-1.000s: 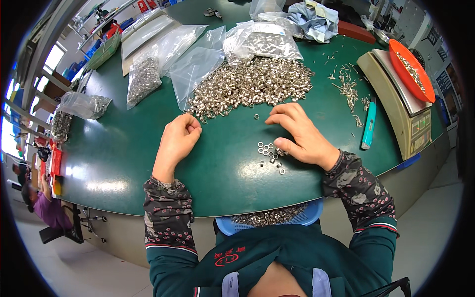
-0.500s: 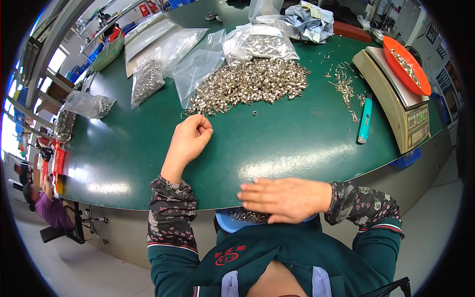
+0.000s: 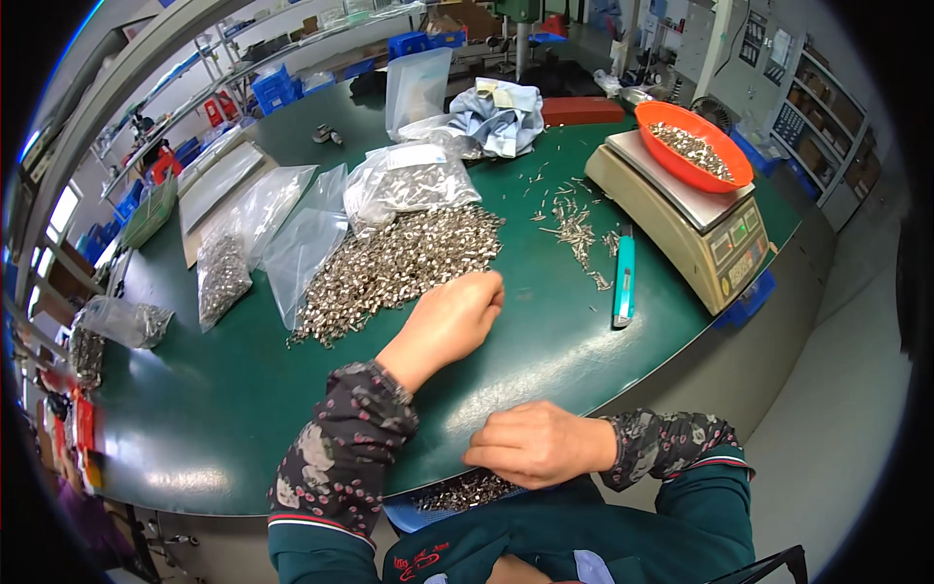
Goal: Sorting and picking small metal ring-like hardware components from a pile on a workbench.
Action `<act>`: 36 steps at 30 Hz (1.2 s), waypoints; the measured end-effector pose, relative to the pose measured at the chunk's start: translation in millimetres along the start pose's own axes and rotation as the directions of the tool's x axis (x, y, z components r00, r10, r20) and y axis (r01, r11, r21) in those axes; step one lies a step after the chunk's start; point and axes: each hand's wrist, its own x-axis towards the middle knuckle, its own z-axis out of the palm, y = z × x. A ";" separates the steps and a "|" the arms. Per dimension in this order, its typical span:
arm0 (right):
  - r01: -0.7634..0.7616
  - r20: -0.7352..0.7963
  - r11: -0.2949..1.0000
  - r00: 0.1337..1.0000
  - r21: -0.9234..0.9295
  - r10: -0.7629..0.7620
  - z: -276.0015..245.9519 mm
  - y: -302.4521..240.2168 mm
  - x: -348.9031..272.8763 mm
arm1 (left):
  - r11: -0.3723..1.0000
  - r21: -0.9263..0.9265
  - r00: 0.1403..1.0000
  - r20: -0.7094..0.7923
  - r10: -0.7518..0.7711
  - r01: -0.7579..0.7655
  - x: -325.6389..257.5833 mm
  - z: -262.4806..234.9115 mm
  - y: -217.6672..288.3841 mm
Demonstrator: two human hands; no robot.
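Observation:
A heap of small silver metal rings (image 3: 404, 258) lies on the green table. Beside its right edge is my left hand (image 3: 449, 323), closed, its fingertips turned away so that anything in them is hidden. At the near table edge my right hand (image 3: 543, 444) is closed too, fingers curled under and their contents out of sight. Just below it, a blue basket (image 3: 404, 513) on my lap holds many small metal pieces (image 3: 472, 491), partly covered by the hand.
Clear bags of metal parts (image 3: 413, 180) stand behind and left of the heap. Loose metal pins (image 3: 576, 234) and a teal utility knife (image 3: 624, 280) lie to the right. Farther right, a scale (image 3: 671, 222) carries an orange bowl (image 3: 662, 115) of parts. A bundled cloth (image 3: 498, 115) sits behind.
The view has turned to the right. My left hand has moved from the heap's near left edge to its right side. My right hand's outstretched fingers have curled in.

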 end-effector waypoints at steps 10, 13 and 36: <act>-0.066 0.067 0.993 0.995 -0.094 0.073 -16.1 23.6 7.2 | 0.998 0.046 0.895 -0.447 -0.013 0.038 -19.0 -23.6 -42.1; -0.290 -0.069 0.950 0.956 -0.114 0.284 -24.1 54.1 21.9 | 0.943 0.005 0.831 -0.474 -0.292 0.334 -70.5 -44.6 -73.4; -0.385 -0.106 0.843 0.921 -0.375 0.374 19.9 106.7 63.7 | 0.990 0.015 0.931 -0.344 -0.124 0.137 -79.0 5.0 -68.4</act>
